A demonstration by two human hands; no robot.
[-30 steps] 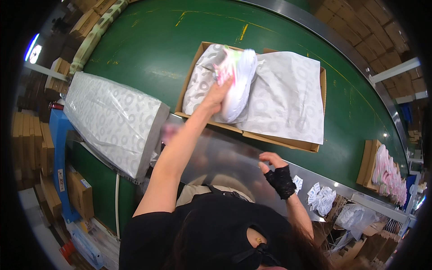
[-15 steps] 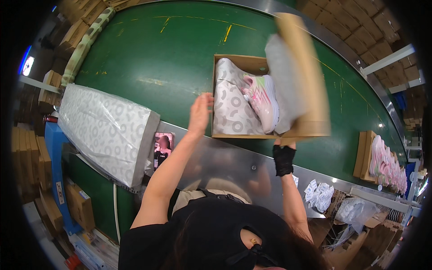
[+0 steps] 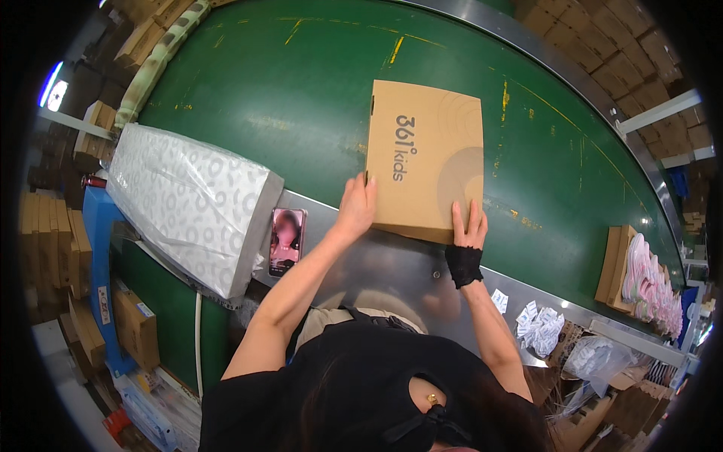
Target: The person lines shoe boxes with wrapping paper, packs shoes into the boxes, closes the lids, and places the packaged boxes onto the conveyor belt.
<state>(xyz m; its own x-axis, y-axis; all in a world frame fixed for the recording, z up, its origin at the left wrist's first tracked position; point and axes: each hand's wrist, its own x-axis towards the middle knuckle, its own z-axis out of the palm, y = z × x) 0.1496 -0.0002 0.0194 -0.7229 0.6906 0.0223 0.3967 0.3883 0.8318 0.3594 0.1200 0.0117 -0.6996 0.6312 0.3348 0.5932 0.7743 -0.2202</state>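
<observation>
A closed tan cardboard shoebox (image 3: 429, 143) lies on the green work surface in front of me, its lid marked with dark print. My left hand (image 3: 358, 205) is closed against the box's left side near the front corner. The fingers of my right hand (image 3: 470, 222) are stretched out and apart over the lid's front right corner; a black covering wraps that wrist. The closed lid hides the sneaker and patterned wrapping paper seen earlier.
A plastic-covered stack of patterned paper (image 3: 188, 203) stands at left, beside a phone (image 3: 287, 242). Crumpled white slips (image 3: 540, 328) lie on the metal edge at right. Farther right, pink shoes (image 3: 648, 282) stand by an upright cardboard piece (image 3: 613, 267). Cartons (image 3: 602, 45) are stacked beyond.
The lid swung over from the right and now covers the shoebox. My left hand came to the box's side, and my right hand moved from below the front edge onto the lid.
</observation>
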